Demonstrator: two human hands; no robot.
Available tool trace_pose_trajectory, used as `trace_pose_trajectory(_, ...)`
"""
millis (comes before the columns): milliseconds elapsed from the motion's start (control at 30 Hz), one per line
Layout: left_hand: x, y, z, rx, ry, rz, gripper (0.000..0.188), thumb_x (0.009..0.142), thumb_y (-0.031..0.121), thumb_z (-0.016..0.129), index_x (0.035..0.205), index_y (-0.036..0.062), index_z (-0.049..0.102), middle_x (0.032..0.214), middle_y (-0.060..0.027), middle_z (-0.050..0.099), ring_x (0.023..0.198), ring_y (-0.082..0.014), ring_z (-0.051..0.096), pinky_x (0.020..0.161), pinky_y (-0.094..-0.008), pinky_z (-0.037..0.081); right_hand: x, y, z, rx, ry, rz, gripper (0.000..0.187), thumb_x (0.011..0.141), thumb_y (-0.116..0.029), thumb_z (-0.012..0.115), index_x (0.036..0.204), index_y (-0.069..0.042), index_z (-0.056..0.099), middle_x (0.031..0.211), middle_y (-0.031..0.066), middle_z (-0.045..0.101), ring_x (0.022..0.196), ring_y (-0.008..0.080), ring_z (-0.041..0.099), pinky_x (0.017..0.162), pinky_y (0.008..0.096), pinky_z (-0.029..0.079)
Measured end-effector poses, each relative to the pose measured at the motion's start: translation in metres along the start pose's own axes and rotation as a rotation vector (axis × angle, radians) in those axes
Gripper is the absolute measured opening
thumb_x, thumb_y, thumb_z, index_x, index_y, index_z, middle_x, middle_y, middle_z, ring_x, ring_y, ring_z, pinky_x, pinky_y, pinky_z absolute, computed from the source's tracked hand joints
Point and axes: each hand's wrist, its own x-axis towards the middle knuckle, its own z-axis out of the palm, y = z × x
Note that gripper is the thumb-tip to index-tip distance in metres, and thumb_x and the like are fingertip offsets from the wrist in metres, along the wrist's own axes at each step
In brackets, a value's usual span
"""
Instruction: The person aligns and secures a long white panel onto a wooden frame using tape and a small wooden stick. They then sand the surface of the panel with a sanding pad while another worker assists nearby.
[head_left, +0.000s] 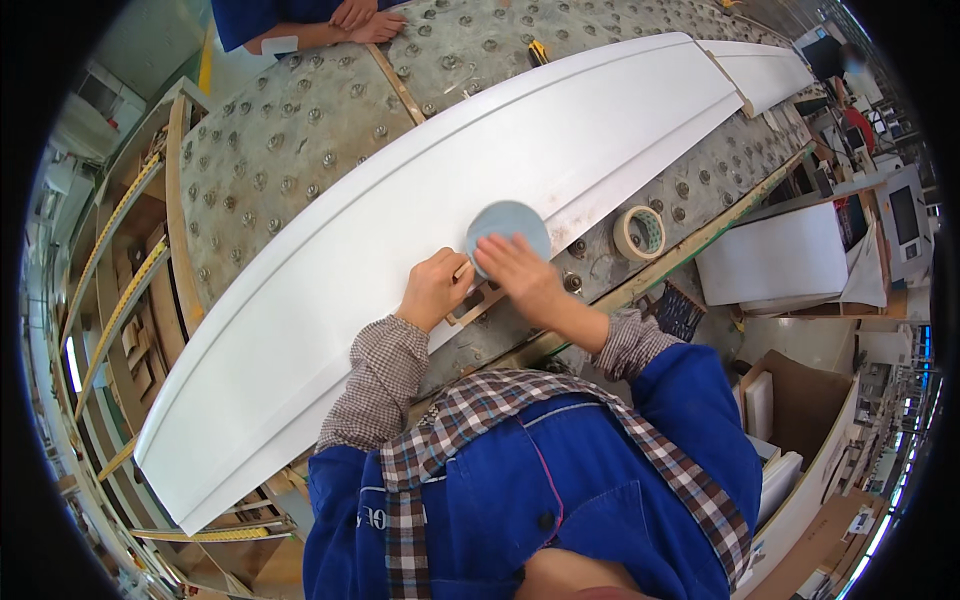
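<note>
A long white curved panel (330, 260) lies across the table in front of me. My right hand (522, 278) presses a round grey disc, which looks like a sanding disc (512, 216), onto the panel's near edge. Its fingers lie over the disc and are slightly blurred. Close beside it on the left, my left hand (436, 288) is closed, fingertips curled at the disc's left rim; whatever it pinches is hidden. Under the hands, a brownish edge piece with a slot (474, 307) shows at the panel's border.
Metal ball rollers stud the grey table (300, 130). A roll of masking tape (656, 234) sits right of the panel; a yellow cutter knife (539, 52) lies beyond it. Another person's hands (366, 20) rest at the far edge. At right stands an open cardboard box (815, 400).
</note>
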Motion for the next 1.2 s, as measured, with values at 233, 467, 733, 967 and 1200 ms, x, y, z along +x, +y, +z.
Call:
trace_pose_trajectory(233,-0.005,0.004,0.001,-0.015,0.004,-0.025,0.01,0.079,0.009,0.067,0.08,-0.0006,0.064,0.067,-0.0094,0.057,0.053,-0.02,0.054,0.049,-0.0306,0.043,0.009,0.02,-0.02,-0.045,0.029,-0.015,0.046,0.08,-0.004,0.048,0.125,0.0,0.052,0.13,0.0151,0.052,0.121,0.0279,0.05,0.105,0.0438,0.035)
trace_pose_trajectory(467,-0.003,0.005,0.0,0.113,0.034,0.148,0.009,0.077,0.005,0.065,0.085,0.002,0.062,0.073,-0.008,0.057,0.059,-0.0217,0.056,0.053,-0.0309,0.046,-0.001,0.061,-0.031,-0.152,0.091,0.182,0.046,0.079,0.001,0.046,0.124,-0.003,0.054,0.128,0.0137,0.054,0.119,0.0282,0.052,0.103,0.0442,0.038)
trace_pose_trajectory(733,0.014,0.046,-0.032,0.434,0.036,0.586,0.029,0.068,0.002,0.063,0.096,-0.0039,0.059,0.084,-0.0096,0.055,0.069,-0.0202,0.056,0.062,-0.0309,0.048,0.017,0.012,-0.063,-0.073,0.087,-0.133,0.046,0.077,-0.005,0.052,0.123,-0.002,0.055,0.129,0.0148,0.053,0.119,0.0278,0.052,0.105,0.0449,0.035)
trace_pose_trajectory(967,0.006,0.049,-0.06,0.493,0.022,0.615,0.029,0.069,0.001,0.064,0.097,-0.0058,0.058,0.086,-0.0106,0.057,0.07,-0.0219,0.058,0.062,-0.0303,0.05,0.028,0.045,-0.098,-0.196,0.191,0.01,0.043,0.076,-0.001,0.051,0.118,-0.003,0.06,0.122,0.0123,0.059,0.117,0.0271,0.054,0.102,0.0437,0.039)
trace_pose_trajectory(1200,-0.006,0.085,-0.052,-0.135,0.25,0.067,0.011,0.077,-0.001,0.07,0.084,-0.0031,0.063,0.072,-0.0098,0.06,0.06,-0.012,0.058,0.05,-0.025,0.047,0.012,0.079,-0.087,-0.222,0.146,0.32,0.039,0.078,0.0,0.05,0.115,-0.007,0.062,0.118,0.0108,0.061,0.113,0.0274,0.056,0.101,0.0459,0.037)
